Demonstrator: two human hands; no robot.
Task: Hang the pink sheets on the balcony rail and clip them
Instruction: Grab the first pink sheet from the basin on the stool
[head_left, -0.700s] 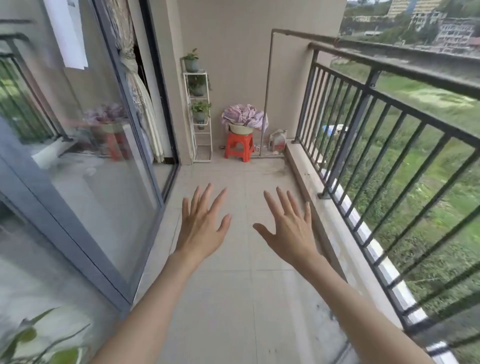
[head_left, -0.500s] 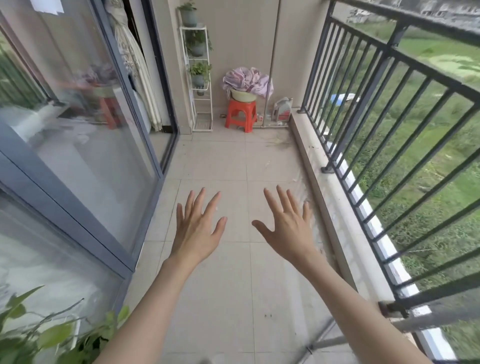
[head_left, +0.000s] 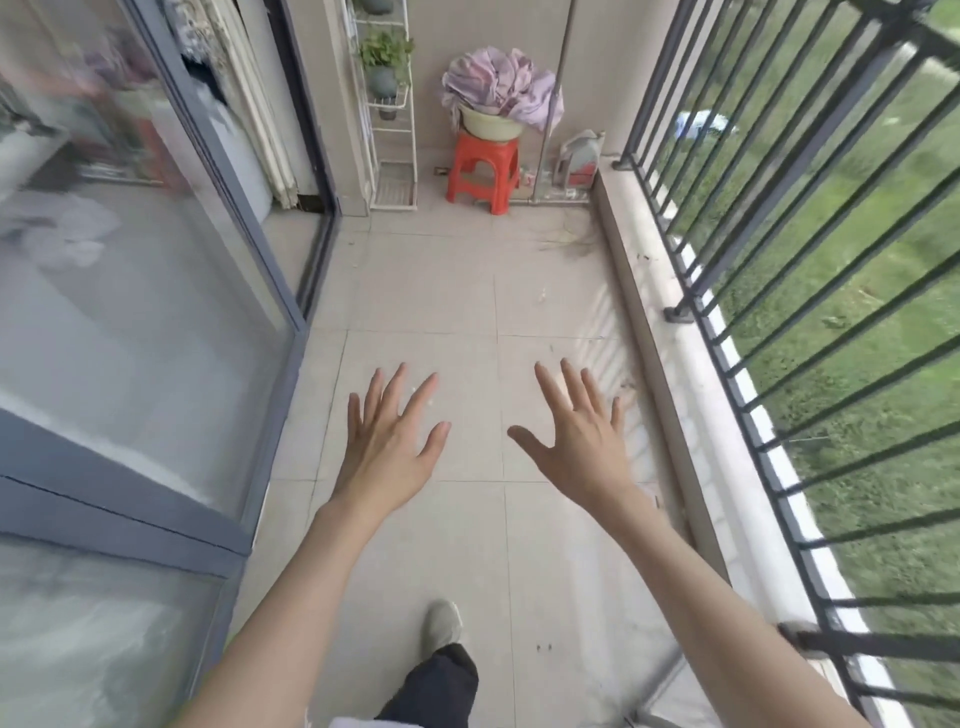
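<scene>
While outstretched, both grips splayed, empty.

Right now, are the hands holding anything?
No. The left hand and right hand are open and empty. The pink sheets sit in a basin far ahead.

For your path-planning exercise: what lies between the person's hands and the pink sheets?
In the head view, only bare tiled floor separates the left hand and right hand from the pink sheets.
</scene>
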